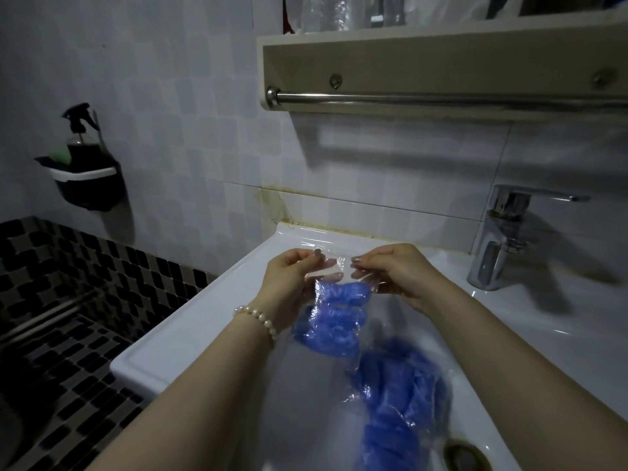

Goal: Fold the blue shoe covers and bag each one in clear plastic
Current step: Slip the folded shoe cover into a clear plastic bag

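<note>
A clear plastic bag (pixel 334 271) hangs over the white sink with a folded blue shoe cover (pixel 334 317) inside it. My left hand (pixel 292 277) pinches the bag's top edge on the left. My right hand (pixel 396 270) pinches the top edge on the right, a short gap between the two hands. Lower in the basin lies a heap of blue shoe covers (pixel 397 396) with some clear plastic around them, partly behind my right forearm.
The sink (pixel 190 334) has a rim at the left and a drain (pixel 464 453) at the bottom. A chrome tap (pixel 499 232) stands at the right. Overhead hang a shelf and a towel rail (pixel 441 98). A wall holder with a spray bottle (pixel 83 158) is at the left.
</note>
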Tool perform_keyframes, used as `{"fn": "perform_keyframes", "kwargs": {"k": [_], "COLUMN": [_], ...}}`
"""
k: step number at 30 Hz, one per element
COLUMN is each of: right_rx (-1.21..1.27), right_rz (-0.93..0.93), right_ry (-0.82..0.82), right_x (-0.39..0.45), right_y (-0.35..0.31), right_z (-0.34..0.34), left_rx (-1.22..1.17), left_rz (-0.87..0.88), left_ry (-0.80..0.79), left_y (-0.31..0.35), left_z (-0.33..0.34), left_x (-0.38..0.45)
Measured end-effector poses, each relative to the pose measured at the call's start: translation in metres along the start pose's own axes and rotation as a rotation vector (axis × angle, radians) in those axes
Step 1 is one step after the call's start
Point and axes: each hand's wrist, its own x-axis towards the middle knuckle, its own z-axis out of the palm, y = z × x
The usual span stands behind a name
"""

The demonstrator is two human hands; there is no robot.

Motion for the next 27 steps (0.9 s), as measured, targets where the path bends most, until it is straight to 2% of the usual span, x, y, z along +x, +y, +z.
{"fn": "perform_keyframes", "kwargs": {"k": [11, 19, 27], "right_rx": [-0.17, -0.286, -0.441], "right_rz": [-0.011, -0.086, -0.205], "right_ry": [-0.073, -0.131, -0.109], "right_x": [-0.002, -0.006, -0.002], "right_y": [-0.006, -0.007, -0.004], "right_z": [-0.009, 0.0, 0.011], "left_rx": [0.102, 0.336, 0.307], "left_rz": [0.013, 0.076, 0.13], "left_ry": [-0.046, -0.134, -0.095], "left_y": [-0.003, -0.011, -0.011], "left_z": [0.003, 0.013, 0.02], "left_x": [-0.001, -0.008, -0.011]}}
